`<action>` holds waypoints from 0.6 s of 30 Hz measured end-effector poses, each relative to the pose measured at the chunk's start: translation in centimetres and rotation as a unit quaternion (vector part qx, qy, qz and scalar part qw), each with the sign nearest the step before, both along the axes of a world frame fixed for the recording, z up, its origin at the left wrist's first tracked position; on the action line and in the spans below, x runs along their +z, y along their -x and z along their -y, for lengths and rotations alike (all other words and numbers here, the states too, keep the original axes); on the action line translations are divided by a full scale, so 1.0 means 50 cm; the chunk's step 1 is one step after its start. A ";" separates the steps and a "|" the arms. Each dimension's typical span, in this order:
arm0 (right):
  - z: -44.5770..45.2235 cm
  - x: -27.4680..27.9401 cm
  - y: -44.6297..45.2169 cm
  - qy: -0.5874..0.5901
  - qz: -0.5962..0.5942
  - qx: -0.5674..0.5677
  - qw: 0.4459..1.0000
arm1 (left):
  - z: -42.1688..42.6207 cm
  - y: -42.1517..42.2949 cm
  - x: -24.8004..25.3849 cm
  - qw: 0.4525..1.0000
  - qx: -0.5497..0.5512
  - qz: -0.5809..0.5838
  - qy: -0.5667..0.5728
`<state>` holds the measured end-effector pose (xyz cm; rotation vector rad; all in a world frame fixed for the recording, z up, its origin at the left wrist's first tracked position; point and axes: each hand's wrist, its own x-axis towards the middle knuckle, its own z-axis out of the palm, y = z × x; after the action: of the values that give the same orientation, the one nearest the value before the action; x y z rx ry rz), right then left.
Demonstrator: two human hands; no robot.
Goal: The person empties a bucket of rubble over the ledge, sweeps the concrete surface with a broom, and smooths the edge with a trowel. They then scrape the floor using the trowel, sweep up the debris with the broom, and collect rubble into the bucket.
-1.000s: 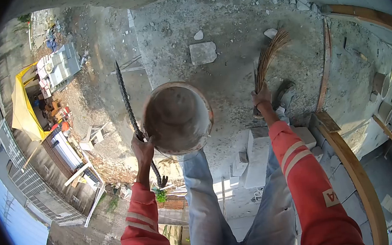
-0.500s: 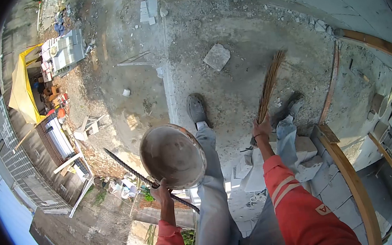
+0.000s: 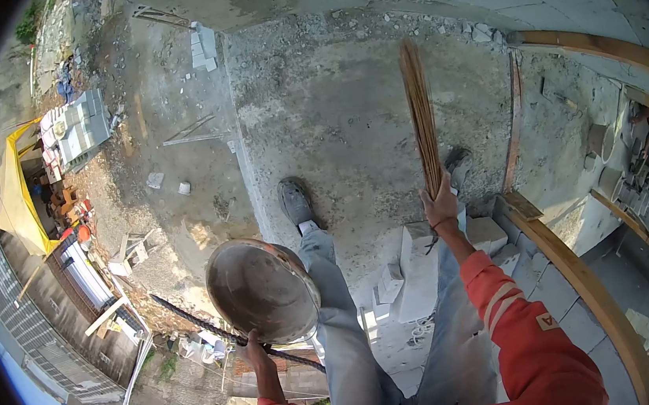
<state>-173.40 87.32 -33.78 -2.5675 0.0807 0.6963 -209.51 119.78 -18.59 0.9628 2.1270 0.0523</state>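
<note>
My left hand is closed on the near rim of a round, grey-stained basin, tilted with its hollow inside toward me. A dark, twisted rod, like rebar or rope, passes by that hand; whether my fingers also grip it, I cannot tell. In my right hand is a stick broom, fingers wrapped round its bound end. Its bristles point away from me over the dusty concrete floor. My shoes stand apart on this floor.
Pale blocks are stacked by my right leg. A wooden beam runs along the right. Beyond the floor's left edge, the lower ground holds a broken chunk, a yellow canopy and block stacks.
The pale chunk that showed ahead of my feet now appears farther left, over the lower ground. The broom has swung more upright in view. The basin has shifted left and nearer to me.
</note>
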 end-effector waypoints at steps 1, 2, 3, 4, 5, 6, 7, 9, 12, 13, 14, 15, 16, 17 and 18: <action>0.075 -0.050 -0.065 0.028 0.000 -0.132 0.991 | -0.004 0.006 -0.002 1.000 -0.010 0.005 0.007; 0.104 -0.045 -0.155 0.021 -0.033 -0.252 0.967 | -0.006 0.008 -0.005 1.000 -0.014 0.001 0.007; 0.241 -0.184 -0.215 0.000 0.046 -0.252 0.967 | -0.006 0.009 -0.008 0.999 -0.041 0.021 -0.010; 0.238 -0.177 -0.300 -0.036 0.002 -0.357 0.933 | -0.006 0.010 -0.012 0.996 -0.067 0.042 -0.027; 0.320 -0.282 -0.368 -0.087 -0.023 -0.396 0.914 | -0.007 0.007 -0.015 0.996 -0.071 0.037 -0.029; 0.268 -0.256 -0.405 -0.048 -0.049 -0.298 0.952 | -0.010 -0.002 -0.018 0.996 -0.066 0.047 -0.040; 0.184 -0.214 -0.424 -0.008 -0.077 -0.198 0.977 | -0.015 -0.015 -0.015 0.995 -0.064 0.056 -0.049; 0.042 -0.189 -0.411 0.046 -0.160 -0.078 0.983 | -0.018 -0.045 -0.014 0.995 -0.062 0.052 -0.061; -0.064 -0.206 -0.276 0.104 -0.143 0.166 0.970 | -0.034 -0.116 -0.018 0.992 -0.076 0.090 -0.037; -0.101 -0.161 -0.240 0.056 -0.192 0.200 0.959 | -0.031 -0.166 -0.011 0.991 -0.077 0.098 -0.044; -0.130 -0.132 -0.205 0.041 -0.199 0.243 0.949 | -0.027 -0.205 0.000 0.991 -0.113 0.069 -0.032; -0.145 -0.106 -0.171 0.025 -0.208 0.285 0.935 | -0.023 -0.227 0.008 0.988 -0.147 0.038 -0.019; -0.154 -0.079 -0.140 0.021 -0.193 0.304 0.933 | -0.022 -0.229 0.000 0.988 -0.147 0.051 -0.023; -0.167 -0.052 -0.108 0.013 -0.183 0.325 0.928 | -0.007 -0.266 0.010 0.983 -0.169 0.053 -0.048; -0.174 -0.026 -0.084 -0.001 -0.184 0.335 0.924 | 0.004 -0.306 0.027 0.980 -0.184 0.056 -0.047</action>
<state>-169.19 96.03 -35.08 -2.4069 -0.7052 1.4155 -194.22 119.57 -17.23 1.3627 1.8286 0.0204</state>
